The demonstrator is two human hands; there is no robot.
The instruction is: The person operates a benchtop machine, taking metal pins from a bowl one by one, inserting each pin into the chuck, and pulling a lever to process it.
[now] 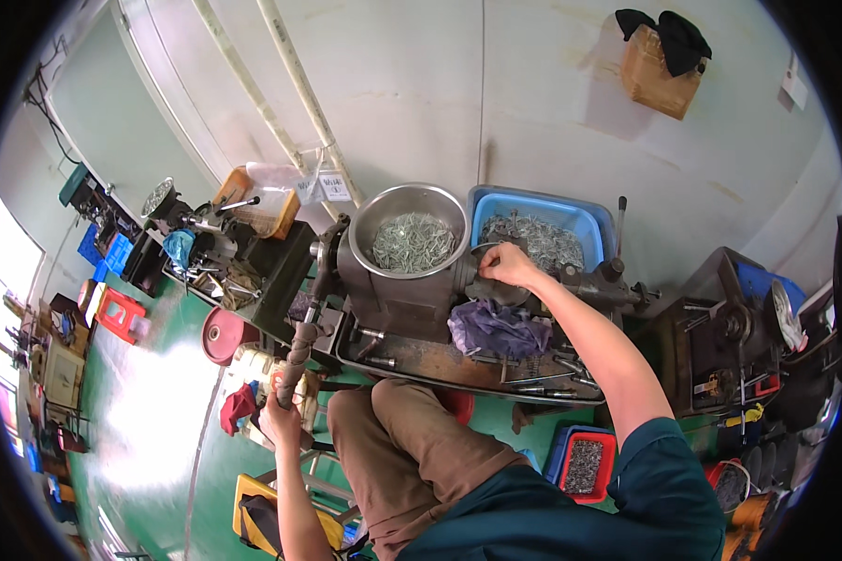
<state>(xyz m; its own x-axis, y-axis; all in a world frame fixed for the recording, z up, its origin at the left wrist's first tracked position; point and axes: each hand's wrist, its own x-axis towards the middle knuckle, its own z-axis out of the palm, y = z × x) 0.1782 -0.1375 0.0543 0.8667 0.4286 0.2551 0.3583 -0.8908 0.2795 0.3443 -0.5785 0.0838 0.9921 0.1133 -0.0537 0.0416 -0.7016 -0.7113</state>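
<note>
My left hand [281,423] is wrapped round the lower end of a long lever [297,360], whose grip is bound in brown wrapping. The lever rises to the left side of a dark bench machine [393,307]. My right hand [507,266] is at the machine's right end, fingers pinched together by a rounded metal part [496,291]. Whatever the fingertips hold, if anything, is hidden. Between my hands, a steel bowl [365,217] of thin metal pins sits on top of the machine. Below my right hand lies a crumpled purple rag [499,329].
Behind my right hand stands a blue tub [591,245] of metal pieces. Tools and rods lie in the machine's tray [421,352]. On the floor, a red bin [604,472] holds small metal parts. Other machines [225,248] stand left and right. A yellow stool [251,491] is beside my legs.
</note>
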